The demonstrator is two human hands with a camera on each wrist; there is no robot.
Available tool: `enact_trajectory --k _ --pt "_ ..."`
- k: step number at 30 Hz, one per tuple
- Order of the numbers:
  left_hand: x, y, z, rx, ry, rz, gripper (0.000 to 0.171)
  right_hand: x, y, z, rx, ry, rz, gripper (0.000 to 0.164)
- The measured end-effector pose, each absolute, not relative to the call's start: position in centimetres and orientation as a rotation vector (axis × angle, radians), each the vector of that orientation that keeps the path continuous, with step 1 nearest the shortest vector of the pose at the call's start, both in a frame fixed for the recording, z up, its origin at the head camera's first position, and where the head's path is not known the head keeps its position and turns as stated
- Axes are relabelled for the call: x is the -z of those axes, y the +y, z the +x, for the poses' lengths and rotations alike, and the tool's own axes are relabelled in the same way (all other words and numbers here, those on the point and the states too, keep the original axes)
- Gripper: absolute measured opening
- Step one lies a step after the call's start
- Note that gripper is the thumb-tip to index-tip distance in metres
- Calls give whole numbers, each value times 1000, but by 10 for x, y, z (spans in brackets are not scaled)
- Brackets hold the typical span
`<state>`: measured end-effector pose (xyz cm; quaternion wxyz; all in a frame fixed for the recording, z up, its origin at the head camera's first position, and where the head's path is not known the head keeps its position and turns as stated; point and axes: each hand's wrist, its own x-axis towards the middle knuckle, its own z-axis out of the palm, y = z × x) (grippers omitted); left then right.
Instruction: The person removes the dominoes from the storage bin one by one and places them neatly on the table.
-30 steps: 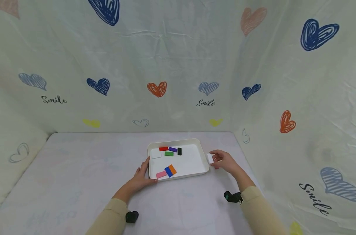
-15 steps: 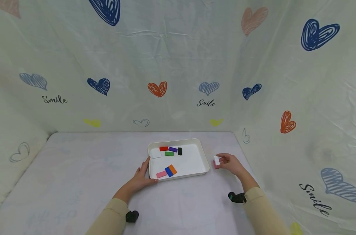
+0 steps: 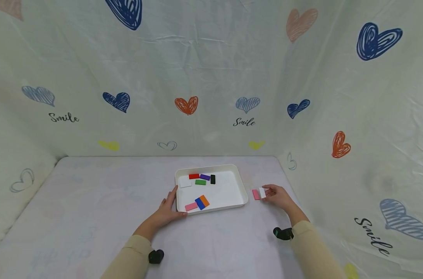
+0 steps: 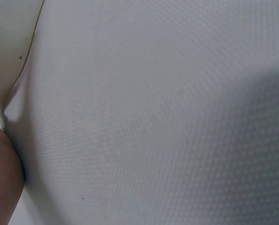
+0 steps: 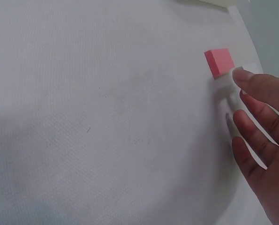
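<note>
left wrist: tray (image 4: 10, 47), left hand (image 4: 3, 176) cropped | white block (image 3: 262, 192): partly behind right hand (image 3: 278, 196)

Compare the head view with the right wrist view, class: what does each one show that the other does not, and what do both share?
Only the head view shows the left hand, the red block and green block in the tray, and the printed hearts.

Only the right wrist view shows a small dark mark on the tabletop.

Both show the tabletop, the right hand and, near its fingertips, the pink block outside the tray.
</note>
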<state>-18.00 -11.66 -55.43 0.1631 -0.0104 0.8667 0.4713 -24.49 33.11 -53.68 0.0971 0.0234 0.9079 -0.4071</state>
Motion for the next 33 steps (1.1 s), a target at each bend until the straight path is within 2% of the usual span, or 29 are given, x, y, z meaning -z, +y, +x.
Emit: enact_trajectory --k 33 --pt "556 -117 -180 -1335 2474 -13 112 551 337 -250 1157 2694 140 52"
